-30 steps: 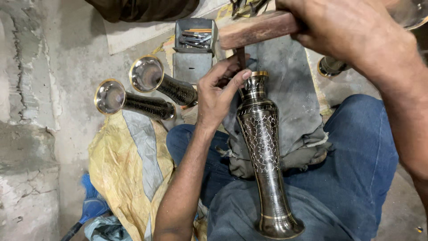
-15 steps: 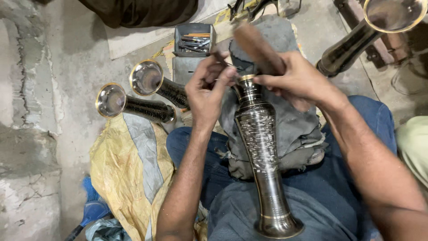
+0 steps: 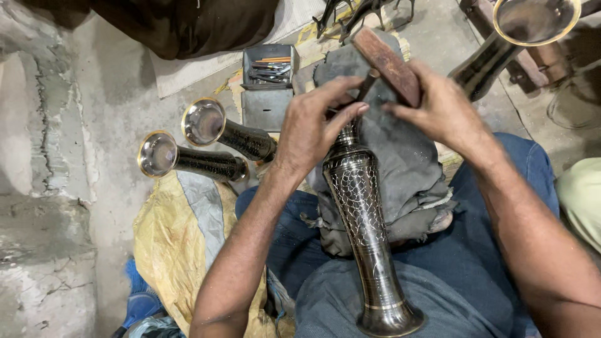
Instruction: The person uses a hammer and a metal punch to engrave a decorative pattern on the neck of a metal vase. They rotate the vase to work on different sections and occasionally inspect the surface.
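A dark engraved metal vase lies along the person's lap, its flared foot toward the camera and its neck pointing away, resting on a grey cloth pad bunched over the blue trousers. The left hand sits over the vase's neck, fingers curled and pinched together at the mouth; what they pinch is hidden, so it cannot be told whether a small tool is held there. The right hand is closed around a wooden mallet, whose block head stands just above the vase's neck, close to the left fingertips. The two hands cover the vase's mouth from view. To the left, two similar vases lie side by side on the concrete floor, open mouths toward the wall, beside a yellow cloth. Beyond the pad sits a small grey metal box with thin tools in its tray. Another vase lies at upper right, mouth facing the camera. A dark cloth heap lies at the top edge.
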